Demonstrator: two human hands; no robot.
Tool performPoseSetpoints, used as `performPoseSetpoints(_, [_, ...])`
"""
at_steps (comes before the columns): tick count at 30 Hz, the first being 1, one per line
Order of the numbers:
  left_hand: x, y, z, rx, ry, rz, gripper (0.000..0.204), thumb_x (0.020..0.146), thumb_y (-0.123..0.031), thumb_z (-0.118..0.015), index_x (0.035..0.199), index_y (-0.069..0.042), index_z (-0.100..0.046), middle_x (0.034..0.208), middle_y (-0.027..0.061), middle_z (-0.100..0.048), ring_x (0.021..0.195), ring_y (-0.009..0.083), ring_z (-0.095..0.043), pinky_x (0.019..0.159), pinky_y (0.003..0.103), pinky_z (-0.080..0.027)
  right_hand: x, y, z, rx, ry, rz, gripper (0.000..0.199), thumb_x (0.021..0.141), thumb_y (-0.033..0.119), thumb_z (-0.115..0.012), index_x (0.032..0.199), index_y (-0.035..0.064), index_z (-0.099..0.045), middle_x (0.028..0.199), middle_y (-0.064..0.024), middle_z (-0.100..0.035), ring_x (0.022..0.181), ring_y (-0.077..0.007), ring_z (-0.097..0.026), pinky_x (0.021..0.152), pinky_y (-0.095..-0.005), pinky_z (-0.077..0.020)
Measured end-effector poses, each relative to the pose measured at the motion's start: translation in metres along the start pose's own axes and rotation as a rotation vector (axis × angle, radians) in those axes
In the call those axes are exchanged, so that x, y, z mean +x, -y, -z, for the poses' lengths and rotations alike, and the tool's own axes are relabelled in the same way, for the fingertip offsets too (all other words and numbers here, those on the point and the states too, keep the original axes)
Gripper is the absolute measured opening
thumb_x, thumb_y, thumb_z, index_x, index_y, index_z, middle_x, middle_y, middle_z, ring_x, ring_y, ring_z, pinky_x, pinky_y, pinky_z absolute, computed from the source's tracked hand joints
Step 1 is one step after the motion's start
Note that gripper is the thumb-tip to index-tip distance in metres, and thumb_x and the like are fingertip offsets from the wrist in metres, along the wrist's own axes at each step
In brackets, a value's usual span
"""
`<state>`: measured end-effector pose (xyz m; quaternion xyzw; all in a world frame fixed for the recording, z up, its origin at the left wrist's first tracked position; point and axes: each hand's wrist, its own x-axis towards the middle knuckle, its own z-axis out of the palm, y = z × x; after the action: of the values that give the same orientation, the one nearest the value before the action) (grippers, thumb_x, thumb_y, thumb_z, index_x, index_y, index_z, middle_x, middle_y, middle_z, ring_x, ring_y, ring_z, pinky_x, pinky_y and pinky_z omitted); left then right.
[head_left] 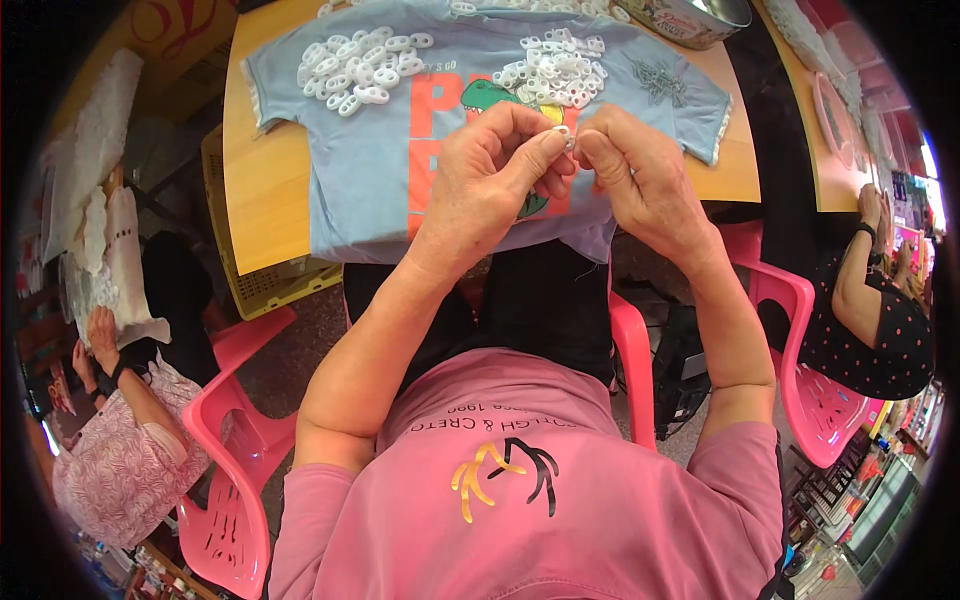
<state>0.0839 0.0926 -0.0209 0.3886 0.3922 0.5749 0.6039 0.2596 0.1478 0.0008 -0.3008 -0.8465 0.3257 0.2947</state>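
Note:
Close above a light blue T-shirt [350, 190] spread on the table, my two hands meet. Thumb and fingers of my left hand [490, 170] pinch a small white plastic piece [565, 137] with a hole. My right hand [645, 170] is closed right beside it, its thumb and forefinger pressed together near the piece's edge. What those right fingertips grip is hidden. On the shirt, beyond my hands, lies a pile of small white two-holed oval pieces [555, 75]. Farther left is another pile of similar white oval pieces [350, 68].
The shirt covers most of the wooden table [265, 210]. A round tin [695, 20] stands at the far right, and more white pieces lie along the far edge. A yellow crate [265, 290] is below the table's left side. People sit on pink chairs [235, 480] on both sides.

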Motion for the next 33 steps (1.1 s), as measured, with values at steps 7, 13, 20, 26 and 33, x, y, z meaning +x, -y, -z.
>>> performPoseSetpoints(7, [0.000, -0.001, 0.003, -0.060, 0.027, 0.026, 0.015, 0.096, -0.012, -0.059, 0.097, 0.003, -0.058, 0.082, 0.0097, -0.067, 0.069, 0.0124, -0.064, 0.063, 0.025, -0.053, 0.006, 0.001, 0.010, -0.211, -0.002, 0.186, 0.010, 0.092, 0.007, -0.061, 0.095, -0.0006, -0.055, 0.080, -0.0121, -0.054, 0.068, -0.0282, -0.055, 0.059, -0.0361, -0.0442])
performPoseSetpoints(13, [0.000, -0.001, 0.002, -0.061, 0.037, 0.014, 0.015, 0.097, -0.011, -0.058, 0.097, 0.003, -0.058, 0.082, 0.0093, -0.067, 0.068, 0.0121, -0.063, 0.062, 0.026, -0.053, 0.009, -0.004, 0.009, -0.217, 0.035, 0.223, 0.008, 0.091, 0.004, -0.060, 0.093, -0.0010, -0.054, 0.079, -0.0133, -0.053, 0.068, -0.0309, -0.054, 0.060, -0.0371, -0.0434])
performPoseSetpoints(20, [-0.001, -0.001, 0.002, -0.005, 0.048, 0.000, 0.013, 0.097, -0.010, -0.058, 0.095, 0.003, -0.057, 0.082, 0.0095, -0.066, 0.067, 0.0118, -0.063, 0.061, 0.025, -0.053, 0.013, -0.004, 0.005, -0.104, 0.064, 0.175, 0.009, 0.094, 0.005, -0.057, 0.089, -0.0017, -0.053, 0.076, -0.0129, -0.050, 0.065, -0.0303, -0.051, 0.057, -0.0366, -0.0415])
performPoseSetpoints(26, [-0.001, 0.001, 0.001, -0.060, 0.002, 0.001, 0.013, 0.097, -0.010, -0.058, 0.094, 0.003, -0.057, 0.082, 0.0095, -0.067, 0.067, 0.0113, -0.063, 0.061, 0.024, -0.053, 0.011, -0.007, -0.004, -0.122, -0.015, 0.204, 0.008, 0.093, 0.003, -0.058, 0.089, -0.0019, -0.053, 0.075, -0.0128, -0.049, 0.065, -0.0293, -0.051, 0.058, -0.0357, -0.0425])
performPoseSetpoints(33, [-0.001, 0.003, 0.002, -0.064, -0.067, -0.013, 0.012, 0.096, -0.010, -0.058, 0.094, 0.002, -0.057, 0.080, 0.0080, -0.066, 0.066, 0.0101, -0.062, 0.060, 0.023, -0.051, 0.010, -0.012, -0.019, -0.091, -0.083, 0.217, 0.006, 0.094, 0.001, -0.056, 0.089, -0.0019, -0.053, 0.078, -0.0115, -0.052, 0.065, -0.0279, -0.053, 0.057, -0.0351, -0.0439])
